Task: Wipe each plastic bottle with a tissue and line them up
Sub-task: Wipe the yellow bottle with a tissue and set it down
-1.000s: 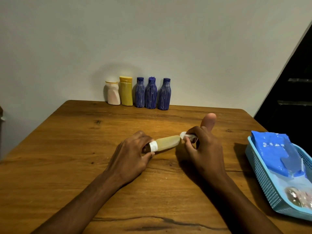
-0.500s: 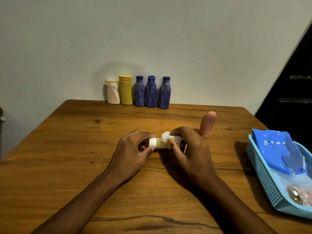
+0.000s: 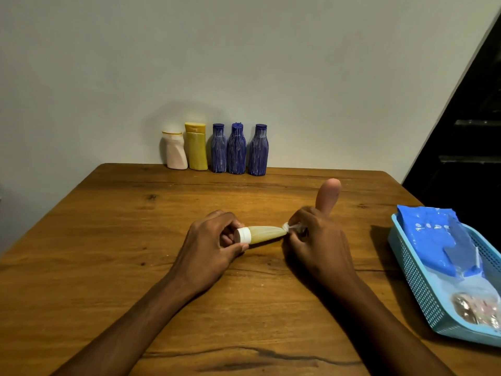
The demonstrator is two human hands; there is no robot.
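Note:
A small yellowish tube bottle [image 3: 264, 233] with a white cap lies sideways over the middle of the wooden table [image 3: 108, 240]. My left hand [image 3: 211, 248] grips its capped end. My right hand [image 3: 317, 245] pinches a crumpled white tissue [image 3: 291, 227] against the tube's narrow end. A pink rounded bottle [image 3: 329, 195] stands just behind my right hand. Against the wall stands a row: a white-pink bottle [image 3: 174, 150], a yellow bottle [image 3: 196, 146] and three blue bottles [image 3: 236, 149].
A light blue plastic basket [image 3: 412, 280] sits at the table's right edge, holding a blue tissue pack [image 3: 433, 237] and a shiny wrapped item [image 3: 474, 308]. A dark opening lies beyond the table's right side.
My right hand slid the tissue along the tube from near the cap out to its narrow end. The left hand kept its grip on the capped end.

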